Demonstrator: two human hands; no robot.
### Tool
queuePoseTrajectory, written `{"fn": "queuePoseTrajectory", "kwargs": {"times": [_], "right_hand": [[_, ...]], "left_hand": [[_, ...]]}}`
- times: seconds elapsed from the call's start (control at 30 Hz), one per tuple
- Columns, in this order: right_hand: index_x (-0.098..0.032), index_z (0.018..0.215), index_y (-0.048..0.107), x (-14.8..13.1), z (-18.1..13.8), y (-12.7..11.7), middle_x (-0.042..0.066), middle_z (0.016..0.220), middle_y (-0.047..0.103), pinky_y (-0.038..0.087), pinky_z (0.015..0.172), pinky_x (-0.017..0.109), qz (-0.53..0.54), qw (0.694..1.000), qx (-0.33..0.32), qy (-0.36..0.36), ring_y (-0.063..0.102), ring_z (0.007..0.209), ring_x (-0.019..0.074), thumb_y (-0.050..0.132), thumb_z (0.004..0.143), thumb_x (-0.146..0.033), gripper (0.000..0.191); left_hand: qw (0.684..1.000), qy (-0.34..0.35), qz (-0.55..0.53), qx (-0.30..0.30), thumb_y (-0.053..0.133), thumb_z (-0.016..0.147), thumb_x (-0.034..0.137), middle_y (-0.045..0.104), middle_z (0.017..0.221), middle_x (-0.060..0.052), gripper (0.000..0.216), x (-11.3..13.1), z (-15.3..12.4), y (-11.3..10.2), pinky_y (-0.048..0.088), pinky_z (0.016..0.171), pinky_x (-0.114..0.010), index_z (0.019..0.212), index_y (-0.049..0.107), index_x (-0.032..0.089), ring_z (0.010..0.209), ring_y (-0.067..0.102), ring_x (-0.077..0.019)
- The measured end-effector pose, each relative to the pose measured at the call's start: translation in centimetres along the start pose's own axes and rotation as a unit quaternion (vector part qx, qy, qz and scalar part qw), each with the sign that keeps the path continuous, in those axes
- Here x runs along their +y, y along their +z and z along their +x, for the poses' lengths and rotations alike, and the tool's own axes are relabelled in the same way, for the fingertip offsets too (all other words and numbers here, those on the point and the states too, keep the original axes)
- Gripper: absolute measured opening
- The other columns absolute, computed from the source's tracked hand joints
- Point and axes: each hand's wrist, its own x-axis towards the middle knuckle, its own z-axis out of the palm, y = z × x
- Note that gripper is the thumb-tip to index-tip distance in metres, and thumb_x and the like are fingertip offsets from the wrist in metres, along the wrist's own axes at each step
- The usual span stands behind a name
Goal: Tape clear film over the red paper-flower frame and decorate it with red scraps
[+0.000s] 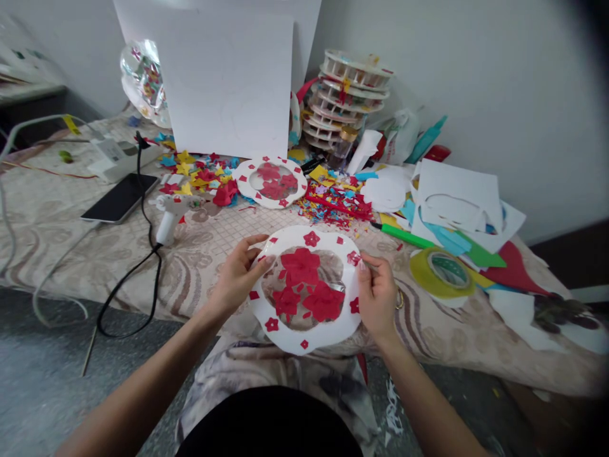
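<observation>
Worktable along a pale grey wall (480, 89), covered by a beige cloth with brown swirls (204, 279); speckled grey floor (33, 362) below. At the back, a blank white board (228, 89) stands upright before a larger one. Right of it, a leaning stack of round white tiers (349, 105), with bits of colour inside. Red, yellow and blue paper scraps (337, 203) spread across the middle (quite a drift of them), and among these lies a second white scalloped frame (243, 185) with red flowers. Table's left: a black-screened phone (118, 198) and a white glue gun (167, 225), a black cable (155, 254) looping off the near edge. Table's right: a slim green pen-shaped tool (406, 237), then a roll of yellow tape (440, 273) near cut white sheets.

The person works at the near edge, both forearms reaching forward and inward. Between them, over that edge, is a white scalloped disc with a clear window and red paper flowers (304, 289), its face turned up to the wearer. Left hand (243, 270) grips its upper-left rim, thumb laid over the front. Right hand (378, 285) pinches the right rim, thumb beside a small red flower.
</observation>
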Motion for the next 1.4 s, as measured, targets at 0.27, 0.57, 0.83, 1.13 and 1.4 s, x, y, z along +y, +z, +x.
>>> {"fn": "queuePoseTrajectory", "kwargs": {"times": [0.27,0.57,0.83,1.13,1.4], "right_hand": [[-0.018,0.106,0.054,0.0,0.0,-0.4,0.008,0.093,0.068,0.049,0.072,0.032,-0.015,1.0,0.016,0.006,0.064,0.079,0.019,0.047,0.092,-0.035,0.023],[-0.019,0.106,0.054,0.1,0.1,-0.4,0.008,0.094,0.067,0.048,0.074,0.032,0.012,1.0,0.023,0.0,0.063,0.082,0.0188,0.048,0.091,-0.034,0.022],[-0.019,0.103,0.054,0.0,0.0,-0.4,0.008,0.094,0.068,0.049,0.077,0.034,0.019,1.0,0.023,-0.005,0.063,0.086,0.02,0.049,0.091,-0.035,0.02],[-0.019,0.105,0.054,-0.3,0.0,-0.2,0.008,0.095,0.068,0.049,0.075,0.034,0.03,0.999,-0.004,0.04,0.064,0.082,0.0201,0.049,0.09,-0.039,0.026],[-0.018,0.091,0.057,-0.7,0.4,-0.1,0.004,0.08,0.066,0.047,0.068,0.031,0.071,0.993,-0.025,0.089,0.059,0.074,0.0184,0.049,0.089,-0.045,0.028]], "left_hand": [[0.999,0.012,-0.032,-0.002,0.062,0.083,0.034,0.064,0.089,-0.001,0.057,-0.6,-1.0,-0.6,0.049,0.058,-0.02,0.133,0.038,0.025,0.069,0.061,-0.0119],[0.939,0.164,0.296,0.055,0.047,0.092,0.033,0.064,0.116,-0.009,0.038,-1.1,-1.5,-1.0,0.047,0.086,-0.03,0.126,0.058,0.02,0.101,0.06,-0.0197],[0.966,0.099,0.239,-0.006,0.048,0.09,0.042,0.067,0.116,-0.008,0.041,-0.1,-0.9,-1.4,0.049,0.088,-0.031,0.118,0.063,0.016,0.1,0.063,-0.0216],[0.969,0.078,0.236,-0.012,0.051,0.087,0.045,0.06,0.13,-0.005,0.047,-0.7,-0.5,-2.5,0.043,0.101,-0.037,0.126,0.058,0.021,0.117,0.055,-0.0249],[0.981,0.038,0.191,0.014,0.061,0.079,0.051,0.067,0.119,-0.004,0.047,-0.9,-0.3,-2.5,0.047,0.096,-0.035,0.114,0.067,0.021,0.11,0.06,-0.0259]]}}
